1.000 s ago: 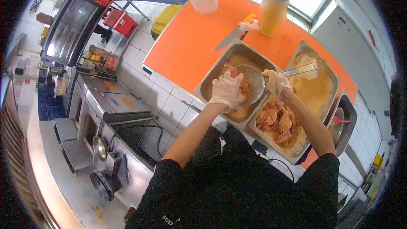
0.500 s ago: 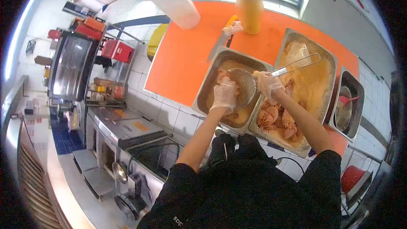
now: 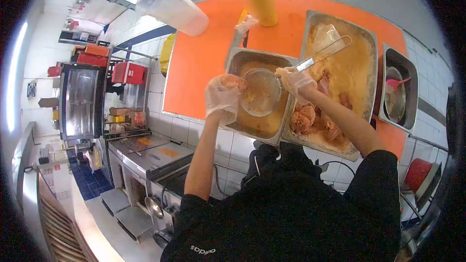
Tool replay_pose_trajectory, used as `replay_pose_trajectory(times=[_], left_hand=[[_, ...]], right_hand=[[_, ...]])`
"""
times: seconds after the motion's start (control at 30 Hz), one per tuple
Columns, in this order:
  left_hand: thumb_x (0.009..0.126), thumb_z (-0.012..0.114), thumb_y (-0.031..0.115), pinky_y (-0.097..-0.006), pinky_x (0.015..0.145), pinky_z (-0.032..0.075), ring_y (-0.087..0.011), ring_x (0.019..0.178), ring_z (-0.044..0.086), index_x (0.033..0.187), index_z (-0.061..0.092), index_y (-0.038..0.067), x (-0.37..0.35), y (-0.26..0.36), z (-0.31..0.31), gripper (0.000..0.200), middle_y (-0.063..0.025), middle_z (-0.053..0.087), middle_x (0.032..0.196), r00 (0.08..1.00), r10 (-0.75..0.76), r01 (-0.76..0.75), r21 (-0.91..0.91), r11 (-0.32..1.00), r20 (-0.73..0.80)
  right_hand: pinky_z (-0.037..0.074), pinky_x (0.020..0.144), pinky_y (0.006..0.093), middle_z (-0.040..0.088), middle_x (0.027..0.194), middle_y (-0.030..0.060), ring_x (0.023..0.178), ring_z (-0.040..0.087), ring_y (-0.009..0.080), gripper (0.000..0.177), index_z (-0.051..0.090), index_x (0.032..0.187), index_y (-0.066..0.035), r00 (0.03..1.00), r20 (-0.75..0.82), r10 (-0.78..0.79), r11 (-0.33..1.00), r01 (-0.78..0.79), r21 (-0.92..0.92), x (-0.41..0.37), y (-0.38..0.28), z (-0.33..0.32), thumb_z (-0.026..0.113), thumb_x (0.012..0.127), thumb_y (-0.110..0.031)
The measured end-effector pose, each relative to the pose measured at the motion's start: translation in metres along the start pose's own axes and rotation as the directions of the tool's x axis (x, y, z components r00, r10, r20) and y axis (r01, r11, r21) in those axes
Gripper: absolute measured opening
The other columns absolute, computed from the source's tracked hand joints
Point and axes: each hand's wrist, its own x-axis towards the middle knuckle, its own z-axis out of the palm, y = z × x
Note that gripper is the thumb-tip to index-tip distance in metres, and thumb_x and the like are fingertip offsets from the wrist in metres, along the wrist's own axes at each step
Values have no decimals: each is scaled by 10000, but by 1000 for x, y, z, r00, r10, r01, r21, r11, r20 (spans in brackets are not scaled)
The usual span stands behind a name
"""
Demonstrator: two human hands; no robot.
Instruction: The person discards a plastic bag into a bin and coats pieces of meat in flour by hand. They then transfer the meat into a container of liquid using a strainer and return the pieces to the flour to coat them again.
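In a clear plastic glove, my left hand [image 3: 221, 98] is closed round a piece of raw meat [image 3: 234, 81] at the left rim of the smaller metal tray [image 3: 235, 57]. My right hand [image 3: 297, 81], also gloved, grips the strainer's handle [image 3: 315, 62]. The round mesh of the strainer [image 3: 260, 92] hangs over the brownish contents of the smaller tray. To the right, a larger metal tray [image 3: 377, 43] holds orange-tan powder, several pieces of coated meat [image 3: 305, 118] and a clear plastic bag or glove [image 3: 326, 38].
An orange table [image 3: 187, 68] bears a translucent pitcher [image 3: 174, 7], a yellow container [image 3: 260, 2] and a crumpled glove-like plastic [image 3: 246, 23]. At the right is a metal pan [image 3: 412, 92] with a bowl and a pink utensil [image 3: 399, 83]. Steel kitchen equipment [image 3: 145, 153] stands at the lower left.
My left hand has moved left from over the strainer to the tray's left rim, with the meat in it. The strainer's mesh is now uncovered. The whole view has shifted slightly.
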Motion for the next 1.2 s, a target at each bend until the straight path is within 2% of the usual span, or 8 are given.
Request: replay_pose_trajectory(times=[0.13,0.23,0.3,0.47,0.63,0.7,1.13,1.2], left_hand=[[826,743,12,-304,764,585,-135,827,702,951,751,24,-7,12,6,126,-59,752,898,978,-200,184,-210,960,-58],[791,768,48,-310,844,578,-158,898,718,1020,739,30,-24,25,48,231,-96,755,990,994,69,-78,113,991,87],[772,806,158,-358,876,574,-241,944,724,1076,728,48,-45,39,75,333,-145,746,1026,951,134,-200,223,954,280],[757,798,315,-426,933,544,-352,1025,695,1101,750,65,-64,21,97,427,-200,722,1105,913,128,-349,583,734,387],[743,778,337,-434,975,532,-354,1135,667,1150,735,77,-77,-5,39,484,-192,710,1187,983,72,-154,543,825,169],[741,777,331,-430,987,528,-347,1154,662,1160,729,60,-77,-6,15,501,-194,704,1208,989,-88,7,560,828,118],[735,755,264,-418,952,536,-329,1051,693,1293,619,7,-82,-41,-12,629,-192,694,1160,923,-322,380,359,853,-211],[738,768,282,-404,944,546,-303,1050,710,1346,597,6,-85,-53,-15,689,-191,714,1159,935,-278,344,382,858,-219]], right_hand=[[543,865,469,686,1098,174,1002,683,359,254,595,1213,-82,998,65,15,987,-25,157,10,2,6,526,989,-179],[547,821,463,700,1078,170,994,700,323,238,585,1173,-63,983,135,122,931,-161,328,6,1,-2,525,990,-202],[553,752,395,687,958,78,860,683,241,200,599,1118,-65,983,-40,-179,914,151,-377,-8,-14,-17,541,988,-206],[529,850,489,686,1087,233,1042,678,387,245,596,1188,-75,980,-59,-191,981,189,-40,25,43,15,525,962,-139],[522,810,473,698,1012,210,949,692,337,186,611,1120,-67,924,-176,-338,890,254,-377,13,4,-4,516,1006,-180],[523,771,334,588,827,44,769,589,182,211,670,1092,-83,969,-245,28,970,33,241,21,-28,-24,480,1071,-171],[542,867,371,692,947,96,922,682,248,290,708,1123,-75,743,-357,-566,824,520,-224,46,-48,-1,567,1050,-318],[529,858,379,684,932,56,896,659,230,309,712,1077,-88,927,-183,-328,934,290,-209,39,-65,-18,535,1061,-341]])
